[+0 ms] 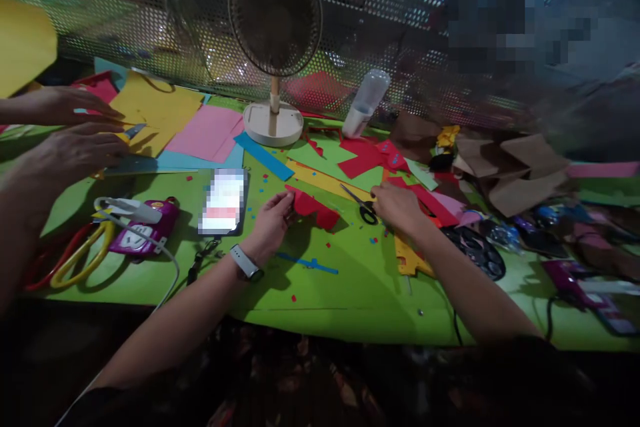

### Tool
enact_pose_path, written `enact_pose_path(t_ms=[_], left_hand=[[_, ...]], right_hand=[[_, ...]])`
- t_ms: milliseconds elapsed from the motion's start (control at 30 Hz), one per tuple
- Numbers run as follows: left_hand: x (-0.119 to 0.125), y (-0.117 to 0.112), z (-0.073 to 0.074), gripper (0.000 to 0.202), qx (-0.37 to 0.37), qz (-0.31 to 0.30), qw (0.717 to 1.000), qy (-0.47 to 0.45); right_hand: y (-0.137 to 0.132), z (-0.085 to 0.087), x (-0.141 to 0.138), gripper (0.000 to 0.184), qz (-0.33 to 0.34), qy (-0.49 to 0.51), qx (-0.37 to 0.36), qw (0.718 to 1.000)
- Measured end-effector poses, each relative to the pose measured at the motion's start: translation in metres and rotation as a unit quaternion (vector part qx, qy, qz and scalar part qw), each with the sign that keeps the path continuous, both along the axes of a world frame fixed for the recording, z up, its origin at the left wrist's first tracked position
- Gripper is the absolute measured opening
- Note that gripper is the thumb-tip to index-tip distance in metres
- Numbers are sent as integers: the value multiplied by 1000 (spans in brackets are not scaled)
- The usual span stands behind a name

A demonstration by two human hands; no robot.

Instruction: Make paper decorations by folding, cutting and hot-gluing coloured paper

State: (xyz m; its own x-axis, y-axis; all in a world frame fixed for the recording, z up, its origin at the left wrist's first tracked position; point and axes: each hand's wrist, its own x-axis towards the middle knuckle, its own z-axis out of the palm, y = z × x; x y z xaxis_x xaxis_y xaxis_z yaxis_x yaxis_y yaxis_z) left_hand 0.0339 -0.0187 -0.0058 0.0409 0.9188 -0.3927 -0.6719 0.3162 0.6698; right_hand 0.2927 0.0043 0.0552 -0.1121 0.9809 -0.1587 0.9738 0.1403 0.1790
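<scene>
My left hand point(270, 227), with a watch point(245, 261) on its wrist, pinches a piece of red paper point(316, 208) with a cut, uneven lower edge. The paper hangs just above the green tabletop. To the right, my right hand point(397, 205) has its fingers curled at the black handles of a pair of scissors point(369, 214). The blades point up and to the left, towards the yellow strip point(330, 179). Part of the handles is hidden behind the fingers. Below the red paper lies a thin blue paper strip point(310, 263), with small scraps scattered around.
A fan point(275, 127) and a tilted clear bottle point(367, 103) stand at the back. A co-worker's hands point(75, 147) hold a cutter point(133, 132) over yellow paper point(155, 107). Phone point(223, 203), power strip point(145, 230), glue gun point(413, 260) and brown paper point(520, 167) lie around.
</scene>
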Motion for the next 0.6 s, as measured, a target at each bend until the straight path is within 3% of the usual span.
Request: enact_pose_path(t_ms=[100, 200, 267, 333, 433, 500, 600], left_hand=[[0, 1, -3, 9, -7, -26, 999, 41], [-1, 4, -7, 27, 27, 9, 994, 105], [-2, 6, -9, 35, 70, 60, 983, 160], [-4, 6, -8, 41, 111, 92, 967, 211], [-7, 6, -5, 44, 144, 97, 952, 252], [-7, 6, -3, 43, 151, 99, 949, 259], [-3, 4, 0, 42, 175, 92, 946, 257]], right_hand=[[23, 10, -33, 27, 40, 62, 35, 997], [33, 22, -65, 24, 87, 145, 54, 984], [22, 28, -73, 22, 115, 203, 65, 970], [-6, 26, -69, 18, 157, 278, 12, 948], [-66, 2, -52, 28, 195, 340, -102, 914], [-99, -24, -46, 34, 175, 323, -86, 926], [-119, -58, -44, 15, 157, 305, -37, 939]])
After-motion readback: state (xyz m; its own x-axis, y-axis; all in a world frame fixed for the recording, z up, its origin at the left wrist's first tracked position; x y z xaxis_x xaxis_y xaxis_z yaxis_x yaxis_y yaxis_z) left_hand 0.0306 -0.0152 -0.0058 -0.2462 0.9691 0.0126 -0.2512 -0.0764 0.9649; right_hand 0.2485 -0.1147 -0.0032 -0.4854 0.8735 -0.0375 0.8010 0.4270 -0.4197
